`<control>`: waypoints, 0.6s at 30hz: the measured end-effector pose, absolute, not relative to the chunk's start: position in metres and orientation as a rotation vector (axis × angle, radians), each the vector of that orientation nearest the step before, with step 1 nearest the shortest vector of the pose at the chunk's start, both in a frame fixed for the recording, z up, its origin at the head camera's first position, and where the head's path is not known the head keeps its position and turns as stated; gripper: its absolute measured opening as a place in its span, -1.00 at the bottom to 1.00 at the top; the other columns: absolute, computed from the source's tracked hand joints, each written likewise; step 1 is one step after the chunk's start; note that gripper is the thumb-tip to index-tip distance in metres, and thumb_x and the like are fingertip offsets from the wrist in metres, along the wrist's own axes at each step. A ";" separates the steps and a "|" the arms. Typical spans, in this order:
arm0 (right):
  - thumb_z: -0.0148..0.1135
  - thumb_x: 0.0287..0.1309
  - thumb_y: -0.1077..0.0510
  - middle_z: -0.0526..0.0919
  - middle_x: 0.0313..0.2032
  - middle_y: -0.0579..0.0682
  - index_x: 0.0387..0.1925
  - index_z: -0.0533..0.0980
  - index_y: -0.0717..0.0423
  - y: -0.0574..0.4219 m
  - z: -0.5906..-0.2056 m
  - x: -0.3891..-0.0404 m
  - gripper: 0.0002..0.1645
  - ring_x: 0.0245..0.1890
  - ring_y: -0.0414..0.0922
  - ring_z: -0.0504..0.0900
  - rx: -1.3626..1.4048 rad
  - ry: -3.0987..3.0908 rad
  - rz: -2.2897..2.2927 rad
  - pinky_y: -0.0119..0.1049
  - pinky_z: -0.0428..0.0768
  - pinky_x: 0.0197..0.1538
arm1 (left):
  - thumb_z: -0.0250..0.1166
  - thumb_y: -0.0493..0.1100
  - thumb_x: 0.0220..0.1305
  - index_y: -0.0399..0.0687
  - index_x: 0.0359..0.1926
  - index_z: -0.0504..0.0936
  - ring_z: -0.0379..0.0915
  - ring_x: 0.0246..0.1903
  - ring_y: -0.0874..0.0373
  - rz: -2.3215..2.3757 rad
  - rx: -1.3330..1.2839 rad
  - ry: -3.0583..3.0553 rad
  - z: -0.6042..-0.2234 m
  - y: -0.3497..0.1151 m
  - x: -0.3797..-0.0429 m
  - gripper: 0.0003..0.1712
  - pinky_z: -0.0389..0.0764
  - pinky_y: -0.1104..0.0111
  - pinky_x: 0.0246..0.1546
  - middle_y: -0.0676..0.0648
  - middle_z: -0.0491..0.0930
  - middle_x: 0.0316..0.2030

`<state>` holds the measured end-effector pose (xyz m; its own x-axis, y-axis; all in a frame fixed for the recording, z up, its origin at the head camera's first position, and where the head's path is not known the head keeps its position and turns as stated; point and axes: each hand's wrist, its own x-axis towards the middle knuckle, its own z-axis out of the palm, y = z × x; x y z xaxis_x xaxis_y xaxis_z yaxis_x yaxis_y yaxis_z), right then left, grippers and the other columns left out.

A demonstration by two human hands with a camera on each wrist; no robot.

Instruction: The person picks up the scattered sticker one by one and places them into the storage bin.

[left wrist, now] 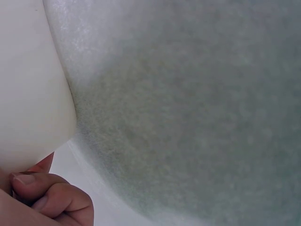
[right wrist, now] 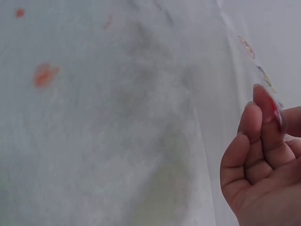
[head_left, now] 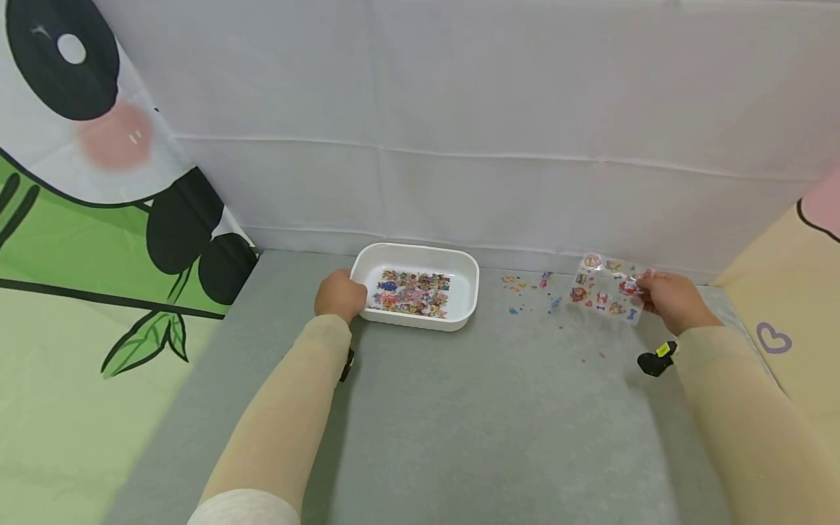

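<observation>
My left hand [head_left: 340, 294] grips the left rim of a white plastic tray [head_left: 467, 299]. Inside that tray lies a layer of small colourful stickers [head_left: 413, 293]. In the left wrist view, curled fingers [left wrist: 70, 200] sit at the corner of the tray's smooth outer wall [left wrist: 33, 84]. At the right, my right hand [head_left: 676, 300] pinches the edge of a clear sticker sheet [head_left: 604, 288] printed with red, pink and blue figures. The right wrist view shows the sheet nearly edge-on, caught between thumb and fingers [right wrist: 254, 120].
Small loose stickers [head_left: 518, 283] lie scattered on the grey table [head_left: 499, 408] between tray and sheet. A white cloth wall [head_left: 459, 197] rises right behind the tray. Printed cloth panels [head_left: 184, 248] border the table at left and right.
</observation>
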<state>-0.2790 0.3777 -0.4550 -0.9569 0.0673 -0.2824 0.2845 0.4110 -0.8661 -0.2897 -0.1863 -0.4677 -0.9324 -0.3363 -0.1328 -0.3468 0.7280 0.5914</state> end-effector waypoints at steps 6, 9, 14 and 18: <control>-0.06 0.58 0.08 0.54 -0.25 -0.20 0.10 0.37 0.34 0.370 -0.448 -0.280 -0.64 -0.27 -0.30 0.59 0.352 2.264 -1.836 -0.43 0.63 -0.13 | 0.10 -0.20 0.38 -0.29 0.33 0.53 0.55 0.05 -0.18 0.999 -0.572 2.902 -0.468 -0.188 -0.290 -0.46 0.54 -0.07 0.12 -0.29 0.63 0.13; -0.05 0.58 0.11 0.57 -0.27 -0.20 0.07 0.36 0.30 0.363 -0.446 -0.280 -0.69 -0.27 -0.28 0.61 0.348 2.167 -1.935 -0.43 0.63 -0.15 | 0.10 -0.20 0.38 -0.29 0.33 0.53 0.55 0.05 -0.18 0.997 -0.572 2.899 -0.468 -0.188 -0.290 -0.46 0.55 -0.07 0.12 -0.29 0.63 0.13; -0.04 0.56 0.20 0.64 -0.33 -0.15 -0.02 0.41 0.32 0.353 -0.446 -0.282 -0.78 -0.32 -0.24 0.65 0.309 2.009 -2.073 -0.39 0.64 -0.19 | 0.10 -0.20 0.39 -0.29 0.33 0.53 0.55 0.04 -0.17 1.001 -0.573 2.890 -0.465 -0.187 -0.288 -0.47 0.55 -0.07 0.11 -0.29 0.63 0.13; -0.06 0.57 0.23 0.62 -0.34 -0.10 -0.15 0.46 0.27 0.345 -0.446 -0.283 -0.80 -0.32 -0.22 0.68 0.254 1.987 -2.052 -0.36 0.66 -0.17 | 0.10 -0.20 0.40 -0.29 0.33 0.53 0.54 0.04 -0.17 1.012 -0.574 2.888 -0.464 -0.186 -0.287 -0.47 0.56 -0.07 0.11 -0.29 0.63 0.13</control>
